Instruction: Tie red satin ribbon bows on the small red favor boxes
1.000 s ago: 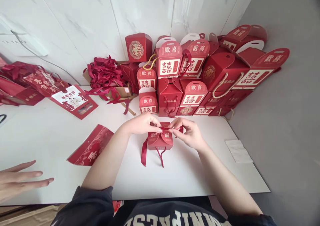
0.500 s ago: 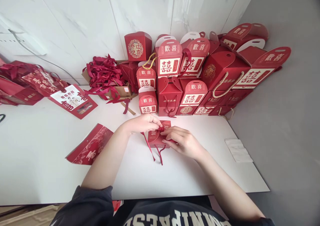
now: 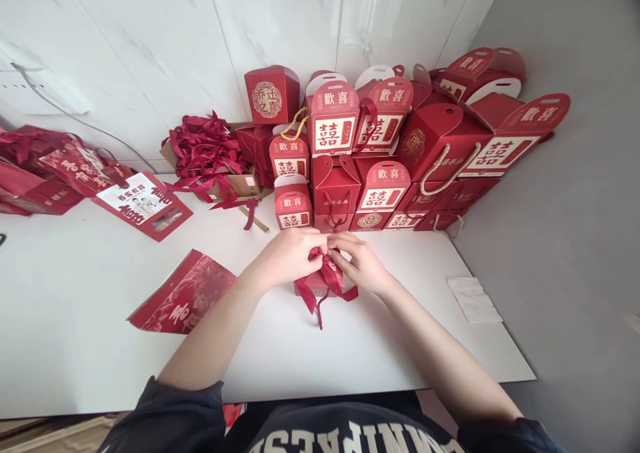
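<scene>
A small red gift box [image 3: 316, 285] stands on the white table in front of me, partly covered by my hands. Over its top lies a dark red ribbon [image 3: 332, 277], with loose ends hanging down the near side. My left hand [image 3: 295, 254] pinches the ribbon at the top of the box. From the other side my right hand [image 3: 361, 261] also pinches the ribbon, its fingertips close to those of the left. A twisted red cord [image 3: 320, 314] hangs from the box's front onto the table. My fingers hide the spot where the ribbon crosses.
Stacked red gift boxes [image 3: 383, 189] stand along the wall behind my hands. An open carton [image 3: 243, 185] overflows with red ribbons [image 3: 207, 149]. On the left lie a flat red bag [image 3: 195, 296] and a printed red card box [image 3: 145, 203]. White paper [image 3: 474, 299] lies at the right.
Both hands have risen slightly and come together above the box. The ribbon now lies across the top with its ends spread to both sides; before, one thin end hung at the left.
</scene>
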`<state>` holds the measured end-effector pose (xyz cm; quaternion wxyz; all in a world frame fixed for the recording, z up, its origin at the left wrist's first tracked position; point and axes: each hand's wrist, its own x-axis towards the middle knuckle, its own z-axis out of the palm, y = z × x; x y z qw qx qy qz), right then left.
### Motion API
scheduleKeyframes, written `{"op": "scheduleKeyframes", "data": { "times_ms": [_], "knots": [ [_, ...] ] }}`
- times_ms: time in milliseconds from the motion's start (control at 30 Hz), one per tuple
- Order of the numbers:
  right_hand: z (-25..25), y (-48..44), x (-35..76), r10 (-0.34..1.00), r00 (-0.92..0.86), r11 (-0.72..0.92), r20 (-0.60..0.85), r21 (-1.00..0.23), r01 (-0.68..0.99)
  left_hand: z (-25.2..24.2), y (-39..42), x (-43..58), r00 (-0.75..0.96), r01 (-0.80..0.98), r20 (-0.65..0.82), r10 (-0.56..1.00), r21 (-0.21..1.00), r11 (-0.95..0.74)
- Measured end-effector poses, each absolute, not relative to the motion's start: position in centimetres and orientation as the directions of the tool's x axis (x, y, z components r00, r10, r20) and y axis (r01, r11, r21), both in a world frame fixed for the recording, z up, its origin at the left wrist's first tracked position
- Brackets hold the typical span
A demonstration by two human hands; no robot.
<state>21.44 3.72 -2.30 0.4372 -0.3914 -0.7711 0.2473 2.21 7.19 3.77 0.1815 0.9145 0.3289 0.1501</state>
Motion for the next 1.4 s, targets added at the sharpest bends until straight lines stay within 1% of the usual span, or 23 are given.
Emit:
{"op": "scheduleKeyframes", "data": {
  "times_ms": [67,133,200,267,433,500,567,633,733,867,1000,1100,1200,1267,1333,1400],
  "knots": [
    [-2.3,4.0,21.6,0.806,-0.33,0.591,0.492,-0.702,0.397,2.4,6.8,2.2,0.7,0.568,0.315,0.641,0.299,-0.767],
    [-2.2,4.0,21.7,0.811,-0.326,0.583,0.486,-0.715,0.386,0.9,6.5,2.1,0.658,0.581,0.421,0.625,0.245,-0.776],
    [-2.3,3.9,21.7,0.821,-0.315,0.569,0.476,-0.729,0.38,-0.3,6.4,1.8,0.626,0.569,0.477,0.617,0.262,-0.779],
    [-2.3,3.8,21.5,0.828,-0.29,0.56,0.479,-0.729,0.395,-1.0,6.5,1.5,0.605,0.535,0.51,0.612,0.309,-0.786],
    [-2.5,3.4,20.8,0.81,-0.261,0.586,0.525,-0.706,0.398,-1.4,7.2,1.0,0.612,0.407,0.548,0.57,0.399,-0.822],
    [-2.6,3.2,20.7,0.832,-0.171,0.548,0.528,-0.731,0.406,-1.6,7.4,1.0,0.607,0.397,0.549,0.575,0.417,-0.818],
    [-2.7,3.0,20.7,0.86,-0.095,0.496,0.501,-0.777,0.387,-1.7,7.5,1.0,0.596,0.407,0.536,0.598,0.44,-0.8],
    [-2.7,2.9,20.7,0.874,-0.111,0.481,0.474,-0.805,0.347,-1.8,7.5,1.0,0.583,0.409,0.537,0.61,0.455,-0.791],
    [-2.8,2.8,20.6,0.863,-0.163,0.504,0.478,-0.794,0.339,-1.8,7.4,1.1,0.567,0.385,0.581,0.584,0.44,-0.811],
    [-3.0,2.7,20.4,0.867,-0.087,0.49,0.491,-0.806,0.332,-1.8,7.5,1.3,0.56,0.342,0.627,0.542,0.421,-0.84],
    [-3.1,2.6,20.3,0.873,-0.167,0.487,0.457,-0.828,0.279,-2.0,7.7,1.4,0.536,0.281,0.692,0.483,0.393,-0.875],
    [-3.0,2.7,20.2,0.889,-0.134,0.457,0.437,-0.849,0.266,-2.1,7.7,1.4,0.533,0.281,0.693,0.485,0.395,-0.875],
    [-2.8,2.7,20.1,0.909,-0.094,0.417,0.407,-0.891,0.179,-2.1,7.7,1.4,0.523,0.298,0.694,0.494,0.394,-0.869],
    [-2.6,2.6,20.1,0.907,-0.135,0.417,0.398,-0.895,0.162,-2.1,7.6,1.4,0.522,0.307,0.699,0.489,0.381,-0.872],
    [-2.5,2.6,20.2,0.903,-0.179,0.422,0.391,-0.886,0.191,-2.0,7.6,1.4,0.522,0.312,0.699,0.489,0.377,-0.872],
    [-2.5,2.7,20.3,0.913,-0.17,0.399,0.37,-0.899,0.183,-2.0,7.7,1.3,0.517,0.309,0.695,0.499,0.393,-0.866]
  ]
}}
